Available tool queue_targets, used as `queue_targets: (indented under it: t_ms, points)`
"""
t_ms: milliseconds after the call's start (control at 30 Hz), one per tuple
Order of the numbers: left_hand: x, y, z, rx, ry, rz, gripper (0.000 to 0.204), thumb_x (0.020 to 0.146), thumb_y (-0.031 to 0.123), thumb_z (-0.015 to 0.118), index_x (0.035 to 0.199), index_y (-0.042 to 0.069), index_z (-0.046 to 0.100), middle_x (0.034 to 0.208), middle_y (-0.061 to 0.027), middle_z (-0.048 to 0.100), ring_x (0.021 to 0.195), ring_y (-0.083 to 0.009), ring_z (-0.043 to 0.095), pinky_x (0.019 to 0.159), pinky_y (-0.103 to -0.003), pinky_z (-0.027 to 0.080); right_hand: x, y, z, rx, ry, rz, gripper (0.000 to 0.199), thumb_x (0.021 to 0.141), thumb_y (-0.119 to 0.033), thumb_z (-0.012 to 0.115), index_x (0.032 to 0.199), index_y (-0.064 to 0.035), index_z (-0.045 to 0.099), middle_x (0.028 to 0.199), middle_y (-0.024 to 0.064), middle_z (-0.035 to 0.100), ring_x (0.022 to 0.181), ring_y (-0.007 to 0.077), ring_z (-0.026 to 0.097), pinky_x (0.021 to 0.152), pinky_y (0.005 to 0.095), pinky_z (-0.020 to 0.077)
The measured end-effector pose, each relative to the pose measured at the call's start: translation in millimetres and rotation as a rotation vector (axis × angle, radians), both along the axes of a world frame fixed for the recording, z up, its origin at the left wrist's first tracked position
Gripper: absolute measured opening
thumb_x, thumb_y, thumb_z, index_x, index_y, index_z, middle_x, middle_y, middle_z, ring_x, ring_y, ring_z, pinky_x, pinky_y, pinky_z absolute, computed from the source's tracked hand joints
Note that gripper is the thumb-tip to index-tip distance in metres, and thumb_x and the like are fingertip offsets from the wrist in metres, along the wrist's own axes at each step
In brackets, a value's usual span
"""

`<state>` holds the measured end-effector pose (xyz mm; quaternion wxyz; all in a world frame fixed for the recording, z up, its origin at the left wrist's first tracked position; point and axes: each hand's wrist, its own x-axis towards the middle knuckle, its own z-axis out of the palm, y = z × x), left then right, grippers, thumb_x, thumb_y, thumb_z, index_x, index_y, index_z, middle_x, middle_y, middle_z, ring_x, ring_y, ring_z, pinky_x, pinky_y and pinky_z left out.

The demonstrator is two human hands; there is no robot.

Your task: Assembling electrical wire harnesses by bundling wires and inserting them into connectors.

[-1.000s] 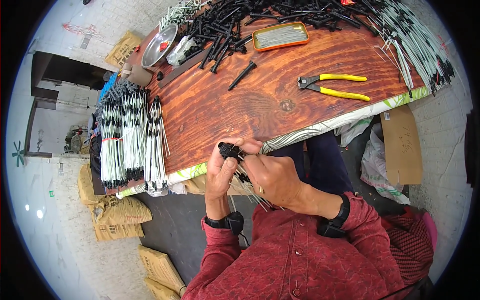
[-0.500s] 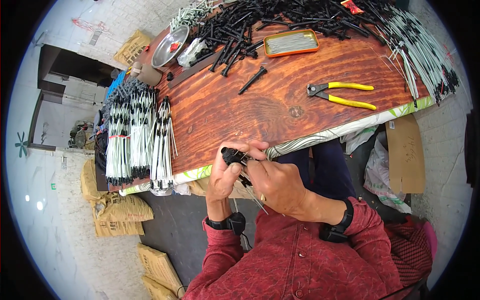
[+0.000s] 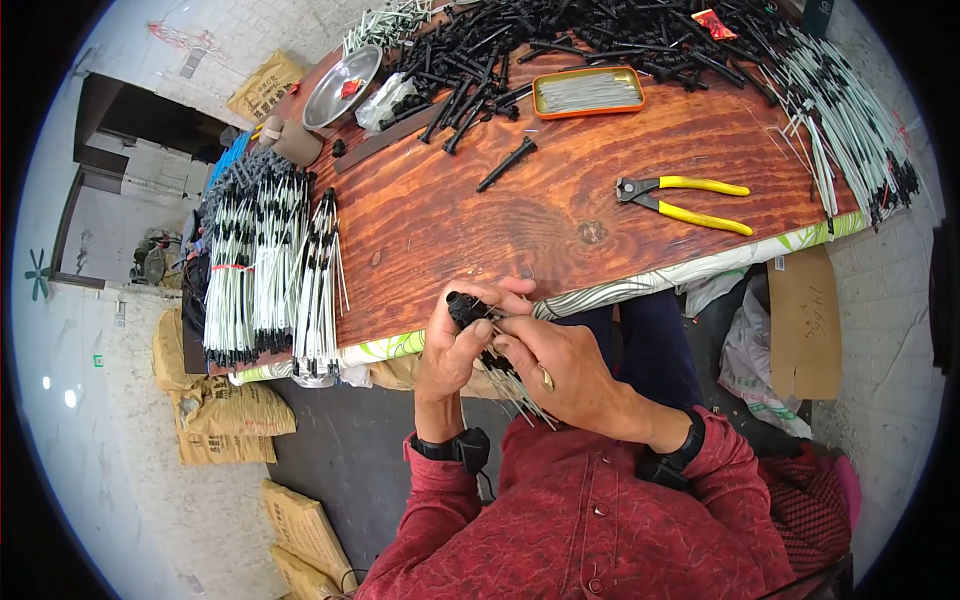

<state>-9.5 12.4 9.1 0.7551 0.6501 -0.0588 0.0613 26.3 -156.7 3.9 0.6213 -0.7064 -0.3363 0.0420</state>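
Just off the table's near edge, my left hand (image 3: 447,350) is wrapped round a black plastic piece (image 3: 466,309) whose ridged round end shows above the thumb. Close against it, my right hand (image 3: 562,368) is closed, its thumb and fingertips next to the black piece. A spray of thin metal pins (image 3: 523,397) sticks out below the right hand; their upper ends are hidden by the fingers. On the tabletop beyond lie a single black plastic rod (image 3: 507,165) with a wider head and end-cutting pliers (image 3: 690,199) with yellow handles.
An orange-rimmed tray (image 3: 588,113) of thin pins stands at the back, before a heap of black rods (image 3: 620,35). Bundles of white sticks with black fittings line the left (image 3: 280,270) and right (image 3: 850,120). A metal bowl (image 3: 343,88) and beige mug (image 3: 292,143) stand back left.
My right hand has turned slightly and its fingers have shifted beside the black piece. More of the thin pins show below it. The left hand keeps its grip.
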Motion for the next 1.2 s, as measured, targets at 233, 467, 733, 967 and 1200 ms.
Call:
queue_targets:
  t_ms: [233, 467, 733, 967, 1200]
  points:
    - [8.3, 2.7, -5.9, 0.017, -0.052, -0.011, 0.033, 0.096, 0.028, 0.063, 0.113, 0.002, 0.051, 0.116, -0.0262, 0.068, 0.123, -0.0402, 0.057, 0.110, -0.057, 0.038, 12.7, -10.5, -10.4, 0.102, 0.162, 0.013, 0.012, 0.099, -0.012, 0.058, 0.100, -0.0006, 0.061, 0.079, 0.0159, 0.065, 0.073, 0.0394, 0.067, 0.061, 0.0434, 0.0508]
    - [12.3, 6.3, -9.0, -0.026, -0.046, -0.026, 0.031, 0.095, 0.026, 0.062, 0.111, 0.002, 0.051, 0.116, -0.0265, 0.067, 0.122, -0.0421, 0.057, 0.109, -0.058, 0.038, 23.2, -16.7, -12.3, 0.077, 0.095, 0.028, 0.011, 0.095, -0.011, 0.066, 0.098, -0.0007, 0.067, 0.083, 0.0144, 0.067, 0.070, 0.0299, 0.069, 0.061, 0.0351, 0.0521]
    - [13.6, 6.0, -5.5, -0.053, -0.008, -0.074, 0.030, 0.096, 0.023, 0.062, 0.114, 0.002, 0.051, 0.119, -0.0264, 0.066, 0.125, -0.0415, 0.055, 0.110, -0.059, 0.037, 18.4, -3.3, -15.6, 0.101, -0.057, -0.058, 0.010, 0.085, -0.005, 0.073, 0.092, -0.0052, 0.066, 0.081, 0.0104, 0.065, 0.066, 0.0294, 0.067, 0.055, 0.0373, 0.0496]
    - [11.3, 6.7, -3.6, -0.049, 0.017, -0.077, 0.029, 0.096, 0.022, 0.063, 0.115, 0.002, 0.051, 0.116, -0.0252, 0.067, 0.126, -0.0407, 0.055, 0.111, -0.059, 0.037, 12.4, 1.3, -13.9, 0.068, -0.195, -0.139, 0.010, 0.084, -0.006, 0.074, 0.089, -0.0071, 0.065, 0.077, 0.0090, 0.063, 0.064, 0.0284, 0.066, 0.053, 0.0391, 0.0496]
    - [8.9, 5.5, -1.7, -0.013, -0.029, -0.034, 0.026, 0.096, 0.022, 0.063, 0.110, 0.003, 0.051, 0.113, -0.0243, 0.069, 0.121, -0.0407, 0.058, 0.109, -0.059, 0.039, 14.7, -3.2, -13.5, 0.063, -0.176, -0.035, 0.009, 0.085, -0.008, 0.074, 0.091, -0.0066, 0.067, 0.079, 0.0083, 0.064, 0.064, 0.0285, 0.066, 0.053, 0.0387, 0.0504]
